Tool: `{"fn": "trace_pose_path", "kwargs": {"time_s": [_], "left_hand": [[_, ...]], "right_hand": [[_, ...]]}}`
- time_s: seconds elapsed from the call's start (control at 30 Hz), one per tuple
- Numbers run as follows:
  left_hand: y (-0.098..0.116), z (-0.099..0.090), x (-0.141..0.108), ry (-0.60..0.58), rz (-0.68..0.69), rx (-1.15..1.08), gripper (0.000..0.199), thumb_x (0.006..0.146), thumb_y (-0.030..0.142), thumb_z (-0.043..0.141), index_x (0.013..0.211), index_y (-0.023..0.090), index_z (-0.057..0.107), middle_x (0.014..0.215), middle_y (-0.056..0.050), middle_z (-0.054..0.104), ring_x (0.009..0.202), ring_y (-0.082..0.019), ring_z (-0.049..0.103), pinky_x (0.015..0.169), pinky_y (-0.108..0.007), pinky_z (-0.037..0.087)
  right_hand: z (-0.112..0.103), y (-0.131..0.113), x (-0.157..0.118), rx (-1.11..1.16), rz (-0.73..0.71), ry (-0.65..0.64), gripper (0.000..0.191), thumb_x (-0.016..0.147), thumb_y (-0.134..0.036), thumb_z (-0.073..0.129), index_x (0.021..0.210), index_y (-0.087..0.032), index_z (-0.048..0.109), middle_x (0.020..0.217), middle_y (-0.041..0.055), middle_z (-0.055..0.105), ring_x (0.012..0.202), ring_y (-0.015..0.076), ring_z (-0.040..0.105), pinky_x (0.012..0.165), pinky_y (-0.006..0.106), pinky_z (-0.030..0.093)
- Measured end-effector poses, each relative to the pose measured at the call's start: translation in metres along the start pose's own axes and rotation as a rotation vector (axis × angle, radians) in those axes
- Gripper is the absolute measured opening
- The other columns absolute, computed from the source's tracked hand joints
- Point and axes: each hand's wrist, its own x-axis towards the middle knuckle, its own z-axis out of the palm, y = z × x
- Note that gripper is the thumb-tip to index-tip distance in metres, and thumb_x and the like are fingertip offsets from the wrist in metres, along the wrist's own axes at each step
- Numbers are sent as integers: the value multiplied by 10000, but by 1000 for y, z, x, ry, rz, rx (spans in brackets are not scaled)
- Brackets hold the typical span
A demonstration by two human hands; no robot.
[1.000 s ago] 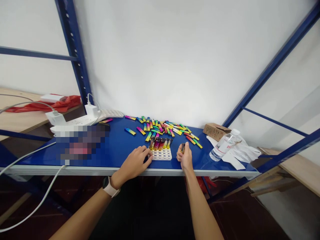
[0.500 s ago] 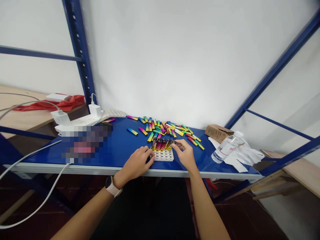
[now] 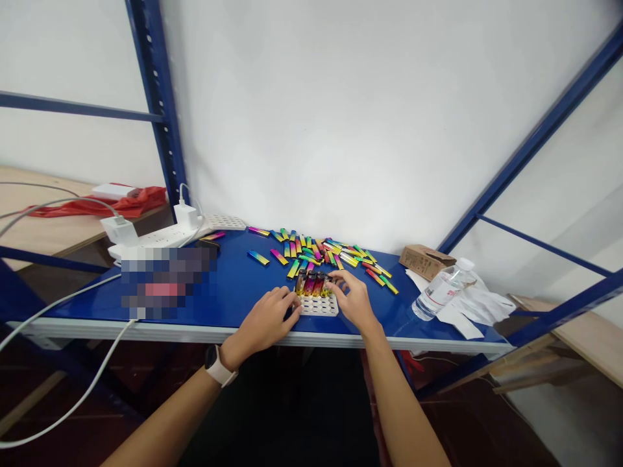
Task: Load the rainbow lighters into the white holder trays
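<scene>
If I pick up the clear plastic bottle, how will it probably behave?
The bottle probably flexes when squeezed, since its plastic walls look thin. Its smooth surface may be slippery, and its rounded body could roll on its side.

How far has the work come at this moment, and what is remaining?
It looks partly done: upright dark-topped pieces stand along the far side of the white holed tray. In hand: the right hand is at the row's right end; the left hand is at the tray's left side. Apparently left: the tray's nearer holes look unfilled, and colourful pieces lie loose beyond.
</scene>
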Motion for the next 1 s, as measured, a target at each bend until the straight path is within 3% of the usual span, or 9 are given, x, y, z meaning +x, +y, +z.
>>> {"fn": "trace_pose_path", "kwargs": {"time_s": [0.33, 0.5, 0.6, 0.7, 0.87, 1.0], "left_hand": [[1, -2, -1, -34, -14, -6, 256, 1040, 396, 398, 1032, 236, 599, 1033, -47, 604, 989, -234, 557, 909, -412, 437], [0, -1, -1, -25, -18, -17, 253, 1039, 394, 401, 1016, 232, 594, 1023, -42, 602, 981, -229, 551, 914, -413, 435], [-1, 1, 0, -16, -17, -22, 250, 1039, 393, 401, 1013, 232, 591, 1022, -40, 602, 979, -227, 552, 912, -411, 434], [-1, 1, 0, -11, -14, -21, 251, 1037, 394, 404, 1007, 231, 593, 1007, -41, 601, 960, -224, 554, 896, -406, 436], [-1, 1, -1, -4, -9, -14, 247, 1034, 394, 410, 1001, 233, 595, 1003, -41, 603, 960, -225, 559, 896, -404, 437], [-1, 2, -1, -3, -20, -17, 238, 1033, 392, 413, 996, 240, 593, 1006, -37, 605, 966, -228, 561, 892, -399, 437]], "right_hand": [[-8, 2, -7, -191, -89, 35, 262, 973, -377, 577, 1133, -206, 695, 976, 59, 619, 763, 171, 572, 725, 290, 487], [-27, 29, -4, -507, 251, 114, 342, 1029, -375, 421, 1150, -194, 685, 1069, 77, 669, 881, 192, 607, 904, 317, 489], [-44, 59, -5, -629, 434, 154, 359, 992, -260, 433, 1209, -113, 679, 1228, 180, 649, 1110, 302, 586, 1007, 434, 440], [-59, 86, -7, -731, 598, 141, 405, 942, -198, 474, 1268, -43, 657, 1282, 272, 609, 1189, 408, 548, 989, 526, 424], [-74, 112, -4, -802, 669, 54, 413, 968, -176, 443, 1326, -107, 638, 1289, 238, 623, 1241, 374, 540, 1021, 491, 402], [-82, 124, 2, -788, 674, -2, 344, 945, -173, 513, 1243, -145, 681, 1263, 208, 645, 1255, 345, 537, 1054, 475, 371]]}}
